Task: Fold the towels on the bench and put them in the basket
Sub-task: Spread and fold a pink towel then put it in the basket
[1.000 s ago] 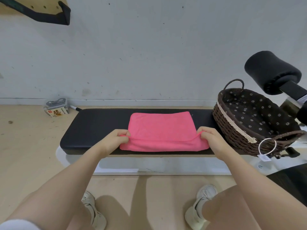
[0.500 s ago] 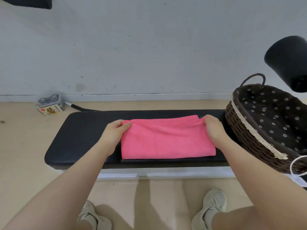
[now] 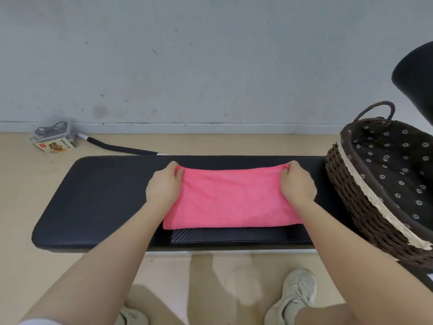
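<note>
Towel (image 3: 232, 200): pink, folded, flat on the black bench (image 3: 98, 202), left of the basket (image 3: 365, 207).
Left hand (image 3: 164, 184): pinching the far left corner, fingers curled.
Right hand (image 3: 297, 184): pinching the far right corner, fingers curled.

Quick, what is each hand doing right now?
Left hand: grips the far left corner of the pink towel.
Right hand: grips the towel's far right corner.
</note>
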Motion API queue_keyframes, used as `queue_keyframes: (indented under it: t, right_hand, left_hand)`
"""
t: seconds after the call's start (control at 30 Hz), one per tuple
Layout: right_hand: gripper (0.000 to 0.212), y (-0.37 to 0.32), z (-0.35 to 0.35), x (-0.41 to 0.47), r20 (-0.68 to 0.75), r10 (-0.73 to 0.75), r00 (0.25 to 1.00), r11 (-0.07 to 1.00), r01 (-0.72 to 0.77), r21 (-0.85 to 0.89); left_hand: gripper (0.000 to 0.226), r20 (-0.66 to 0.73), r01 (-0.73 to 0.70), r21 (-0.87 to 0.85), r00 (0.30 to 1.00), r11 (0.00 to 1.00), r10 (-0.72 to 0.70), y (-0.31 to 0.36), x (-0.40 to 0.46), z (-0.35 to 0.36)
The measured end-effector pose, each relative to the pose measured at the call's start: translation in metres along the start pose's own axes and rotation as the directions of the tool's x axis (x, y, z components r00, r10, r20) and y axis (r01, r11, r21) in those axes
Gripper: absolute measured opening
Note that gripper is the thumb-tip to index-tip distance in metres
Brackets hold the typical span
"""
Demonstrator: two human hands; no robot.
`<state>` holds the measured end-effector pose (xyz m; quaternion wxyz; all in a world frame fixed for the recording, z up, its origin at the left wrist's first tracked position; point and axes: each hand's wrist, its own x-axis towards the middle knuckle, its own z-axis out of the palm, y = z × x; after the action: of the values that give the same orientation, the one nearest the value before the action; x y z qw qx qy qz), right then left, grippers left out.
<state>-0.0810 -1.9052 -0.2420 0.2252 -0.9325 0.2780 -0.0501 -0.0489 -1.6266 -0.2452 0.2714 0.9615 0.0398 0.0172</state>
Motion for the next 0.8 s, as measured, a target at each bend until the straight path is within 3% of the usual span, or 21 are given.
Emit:
queue_keyframes:
  t: [0.17, 0.37, 0.47, 0.53, 0.6, 0.67, 0.7, 0.8]
  right_hand:
    - [0.032, 0.002, 0.007, -0.002, -0.098, -0.005, 0.995, 1.000, 0.005, -0.003]
    - [0.028, -0.004, 0.006, -0.002, -0.074, 0.002, 0.997, 0.992, -0.011, -0.126]
    - [0.032, -0.008, 0.004, -0.010, -0.124, -0.102, 0.987, 0.957, 0.063, -0.283]
    - [0.042, -0.029, 0.005, -0.021, -0.144, -0.316, 0.938, 0.933, 0.279, -0.229]
    - [0.044, -0.060, 0.013, -0.043, -0.003, -0.535, 0.845, 0.845, 0.535, 0.013]
    - [0.047, -0.079, 0.029, -0.067, 0.222, -0.615, 0.757, 0.785, 0.558, 0.270]
    - [0.050, -0.081, 0.037, -0.073, 0.303, -0.618, 0.725, 0.784, 0.543, 0.301]
    - [0.055, -0.070, 0.051, -0.074, 0.387, -0.618, 0.684, 0.772, 0.622, 0.132]
  left_hand:
    - [0.032, -0.018, 0.020, 0.130, 1.000, 0.991, -0.018, 0.010, 0.002, 0.004]
    - [0.037, -0.035, -0.016, 0.300, 0.999, 0.954, 0.028, 0.011, -0.001, 0.004]
    - [0.036, -0.137, -0.271, 0.396, 0.927, 0.877, 0.349, 0.009, -0.008, 0.006]
    - [0.039, -0.070, -0.514, 0.380, 0.813, 0.769, 0.577, 0.016, -0.014, 0.015]
    - [0.055, 0.181, -0.623, 0.223, 0.783, 0.750, 0.595, 0.024, -0.024, 0.025]
    - [0.072, 0.316, -0.585, 0.108, 0.787, 0.804, 0.530, 0.022, -0.031, 0.034]
    - [0.075, 0.327, -0.565, 0.113, 0.798, 0.817, 0.507, 0.020, -0.032, 0.037]
    - [0.085, 0.351, -0.549, 0.195, 0.813, 0.813, 0.464, 0.012, -0.033, 0.035]
